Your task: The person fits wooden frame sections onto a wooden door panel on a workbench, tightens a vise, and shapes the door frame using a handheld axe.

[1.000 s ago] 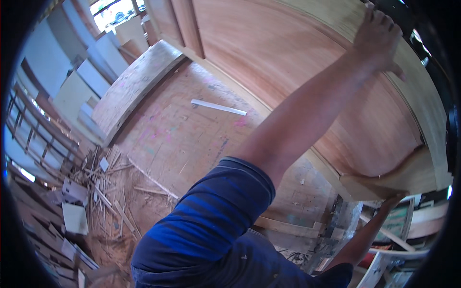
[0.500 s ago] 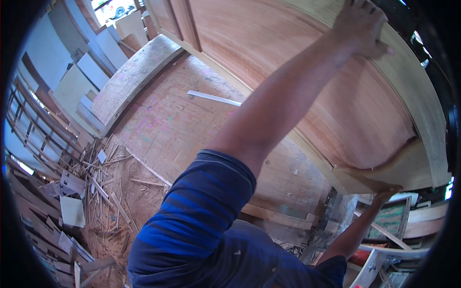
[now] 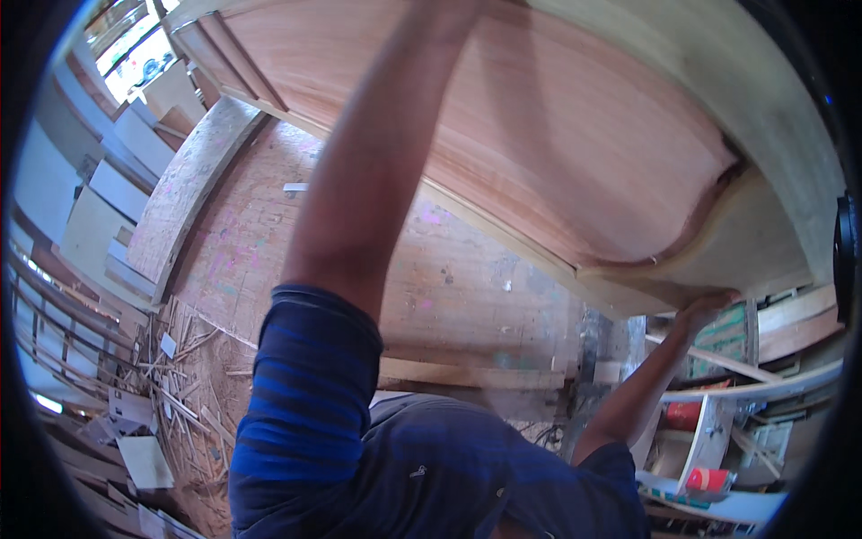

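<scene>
A large panelled wooden door stands tilted over the workbench, with a reddish inner panel, a pale frame and a wavy moulded edge. My left arm stretches up across it; my left hand is cut off by the top edge of the picture, so its fingers are hidden. At the door's lower right corner, my right hand grips the edge from below, its fingers partly hidden. Beneath the door lies the paint-stained workbench top.
A thick plank crosses the bench's far left end. Wood offcuts and shavings litter the floor at left, near leaning boards. At right, a shelf frame holds red cans. A pale strip lies on the bench.
The view has shifted, and the door sits further left and higher in it. My left hand has gone from full view on the door's frame to the top edge. My right hand keeps its corner.
</scene>
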The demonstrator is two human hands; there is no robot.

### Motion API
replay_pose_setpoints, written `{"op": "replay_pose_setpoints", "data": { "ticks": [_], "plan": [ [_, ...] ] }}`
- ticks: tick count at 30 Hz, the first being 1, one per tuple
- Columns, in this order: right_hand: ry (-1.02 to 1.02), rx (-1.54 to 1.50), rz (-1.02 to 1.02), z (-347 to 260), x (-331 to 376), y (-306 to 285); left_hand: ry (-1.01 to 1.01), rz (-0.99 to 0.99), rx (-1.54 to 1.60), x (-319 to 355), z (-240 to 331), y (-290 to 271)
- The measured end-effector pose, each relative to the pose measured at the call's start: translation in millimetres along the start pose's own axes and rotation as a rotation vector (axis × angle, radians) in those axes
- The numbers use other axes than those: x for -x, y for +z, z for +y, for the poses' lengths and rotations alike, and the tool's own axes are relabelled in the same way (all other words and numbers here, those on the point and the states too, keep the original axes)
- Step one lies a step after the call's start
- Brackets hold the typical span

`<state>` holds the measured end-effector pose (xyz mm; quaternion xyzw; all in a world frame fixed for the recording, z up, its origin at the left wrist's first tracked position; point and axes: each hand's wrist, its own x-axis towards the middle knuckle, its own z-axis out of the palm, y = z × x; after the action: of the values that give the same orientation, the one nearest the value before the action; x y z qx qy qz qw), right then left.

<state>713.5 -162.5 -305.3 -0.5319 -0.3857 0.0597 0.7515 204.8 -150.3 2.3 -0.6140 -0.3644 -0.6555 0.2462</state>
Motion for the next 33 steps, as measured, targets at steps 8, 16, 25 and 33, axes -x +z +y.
{"op": "replay_pose_setpoints", "data": {
  "ticks": [8,16,25,33],
  "plan": [
    [0.173,-0.069,0.133,-107.7,87.9,-62.2,0.175,0.114,0.065,-15.1,20.1,-97.7],
    [0.164,-0.023,0.183,-214.7,234.9,-132.8,0.198,0.195,0.093,-8.4,31.0,-211.1],
    [0.092,0.143,0.236,-270.3,388.6,-237.6,0.261,0.146,0.042,0.4,42.7,-322.5],
    [-0.243,0.377,-0.042,-254.3,506.4,-314.7,0.231,0.160,0.244,39.4,126.9,-377.3]
  ]
}}
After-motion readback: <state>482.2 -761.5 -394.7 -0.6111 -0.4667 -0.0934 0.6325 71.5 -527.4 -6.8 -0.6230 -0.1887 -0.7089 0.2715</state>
